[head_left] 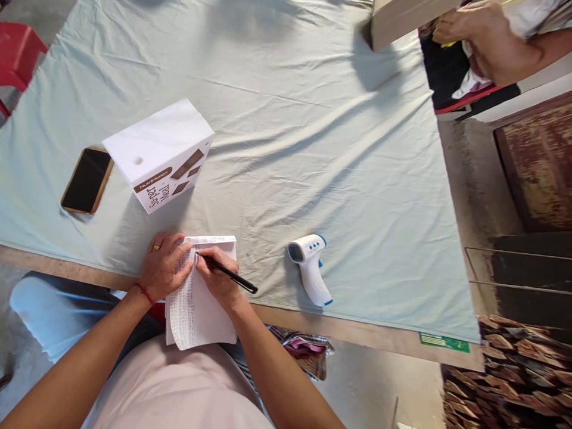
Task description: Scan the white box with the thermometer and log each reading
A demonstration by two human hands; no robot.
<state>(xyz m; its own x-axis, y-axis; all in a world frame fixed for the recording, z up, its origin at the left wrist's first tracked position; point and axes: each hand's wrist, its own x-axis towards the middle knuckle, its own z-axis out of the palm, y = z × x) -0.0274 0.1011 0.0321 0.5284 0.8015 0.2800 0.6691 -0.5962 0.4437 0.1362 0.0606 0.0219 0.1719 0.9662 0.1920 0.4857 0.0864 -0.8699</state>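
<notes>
A notepad [210, 322] of white paper lies at the table's near edge and partly overhangs it; small handwriting covers its left part. My right hand [220, 275] is closed around a black pen [232, 275], whose tip touches the page near the top. On the pad's left margin rests my left hand [165, 265], fingers stretched out and thumb apart, pressing the paper. It wears a ring and a red wrist thread. Beyond it stands a white box [161, 143] printed "NutriMotion Super Meal". A white and blue infrared thermometer [311, 268] lies to the right of my right hand.
A phone [87, 180] with a dark screen lies left of the box. Pale green cloth [335, 179] covers the table in wrinkles. At the far right are a cardboard box [402, 21] and another person's hand [478, 30]. A red chair [22, 50] stands at far left.
</notes>
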